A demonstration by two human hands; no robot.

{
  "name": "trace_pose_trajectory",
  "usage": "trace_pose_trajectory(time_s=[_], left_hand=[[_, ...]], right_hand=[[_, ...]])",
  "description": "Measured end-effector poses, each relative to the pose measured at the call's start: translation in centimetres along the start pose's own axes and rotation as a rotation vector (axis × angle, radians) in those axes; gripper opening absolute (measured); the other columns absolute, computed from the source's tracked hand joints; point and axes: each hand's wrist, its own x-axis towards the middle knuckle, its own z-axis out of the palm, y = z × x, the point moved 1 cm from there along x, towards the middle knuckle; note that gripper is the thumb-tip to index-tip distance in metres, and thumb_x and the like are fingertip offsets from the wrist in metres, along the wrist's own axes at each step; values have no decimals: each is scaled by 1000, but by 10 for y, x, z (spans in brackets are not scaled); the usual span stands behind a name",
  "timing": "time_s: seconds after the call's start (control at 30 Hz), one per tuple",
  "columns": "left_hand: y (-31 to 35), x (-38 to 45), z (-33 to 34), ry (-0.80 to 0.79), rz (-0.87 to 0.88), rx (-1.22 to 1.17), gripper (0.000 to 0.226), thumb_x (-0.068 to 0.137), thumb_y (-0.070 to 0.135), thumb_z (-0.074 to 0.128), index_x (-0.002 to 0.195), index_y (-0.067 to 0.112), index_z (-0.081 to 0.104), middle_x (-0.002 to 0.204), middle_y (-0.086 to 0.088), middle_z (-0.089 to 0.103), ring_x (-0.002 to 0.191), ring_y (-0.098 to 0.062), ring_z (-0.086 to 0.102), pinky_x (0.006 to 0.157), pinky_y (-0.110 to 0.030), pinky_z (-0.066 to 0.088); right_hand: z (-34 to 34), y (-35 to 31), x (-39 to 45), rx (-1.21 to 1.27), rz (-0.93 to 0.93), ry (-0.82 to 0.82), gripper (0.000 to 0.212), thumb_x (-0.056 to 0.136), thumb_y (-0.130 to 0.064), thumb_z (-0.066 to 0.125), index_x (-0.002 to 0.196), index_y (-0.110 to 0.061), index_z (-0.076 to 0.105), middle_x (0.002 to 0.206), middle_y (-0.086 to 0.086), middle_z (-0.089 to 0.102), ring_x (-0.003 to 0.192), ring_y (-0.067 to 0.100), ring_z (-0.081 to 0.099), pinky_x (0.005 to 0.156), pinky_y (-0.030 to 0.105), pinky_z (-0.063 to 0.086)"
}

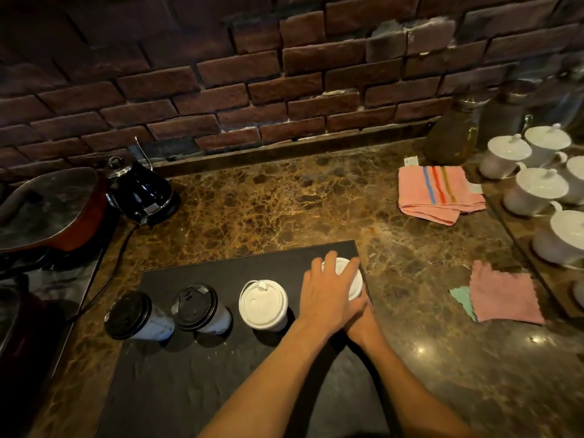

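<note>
Four paper cups stand in a row on a black mat. Two on the left have black lids, and the third has a white lid. My left hand lies flat with spread fingers on the white lid of the rightmost cup, at the mat's far right corner. My right hand holds that cup's side from below. It is largely hidden under my left hand.
A dark kettle and a red pan with a glass lid stand at the left. A striped pink towel, pink and green cloths, several white lidded teacups and glass jars are at the right. A brick wall runs behind the marble counter.
</note>
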Motion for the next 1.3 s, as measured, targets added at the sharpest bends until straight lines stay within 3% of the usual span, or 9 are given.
trace_pose_trajectory(time_s=[0.13,0.3,0.43,0.67,0.83,0.97,1.1,1.23,1.3], left_hand=[[2,3,2,-11,-9,14,62,79,53,62,135,36,42,137,-9,44,106,-37,49,81,-46,48],[-3,13,-13,-110,-141,-196,61,80,48,60,137,39,40,135,-4,39,111,-34,42,92,-43,45],[-16,25,-54,-155,-229,-476,61,78,46,66,134,41,43,133,-3,40,119,-31,43,100,-42,43],[-39,8,-148,-131,-178,-896,36,88,49,63,117,31,51,118,-2,55,103,-19,60,75,-29,49],[-60,-8,-193,-104,-198,-1021,83,69,90,47,110,20,63,108,-5,70,98,-19,70,92,-44,56],[-70,-10,-222,-236,-244,-1104,19,90,28,60,90,16,73,99,-6,73,89,-23,67,97,-52,51],[-24,-25,-271,-147,-130,-1088,51,99,29,41,140,-2,47,144,-13,46,132,-32,44,107,-38,35],[-15,-28,-267,-56,-108,-912,42,95,43,34,130,56,53,136,38,49,127,10,47,112,-38,36],[-22,-34,-261,-60,-71,-889,41,100,36,34,129,46,61,135,31,56,127,3,51,114,-42,35]], right_hand=[[3,-2,7,-149,59,35,52,95,-7,56,113,-53,37,128,-1,48,91,-34,43,84,-1,38],[-8,-54,-14,-150,-151,-60,34,90,-4,67,120,-16,58,110,4,66,90,6,67,74,19,55],[-24,-98,-29,-57,-243,-126,61,66,7,76,114,-28,60,109,-2,70,94,3,69,75,19,55],[-27,-165,-63,36,-402,-81,68,61,-42,78,125,-26,59,110,-17,66,100,9,67,71,28,59],[-16,-207,-101,104,-524,-74,51,68,-47,74,117,-42,64,110,-15,67,98,15,69,63,31,61],[-6,-233,-127,50,-645,32,50,77,-60,63,121,-37,60,112,-16,64,104,10,65,70,18,56],[5,-247,-142,156,-774,162,33,91,-39,45,117,-30,64,108,-3,67,100,17,67,64,20,55],[5,-253,-147,300,-742,282,32,90,-33,42,104,-25,70,98,0,70,90,20,69,57,34,55],[1,-256,-148,259,-728,285,31,90,-33,43,100,-24,71,96,2,70,88,20,69,58,36,55]])
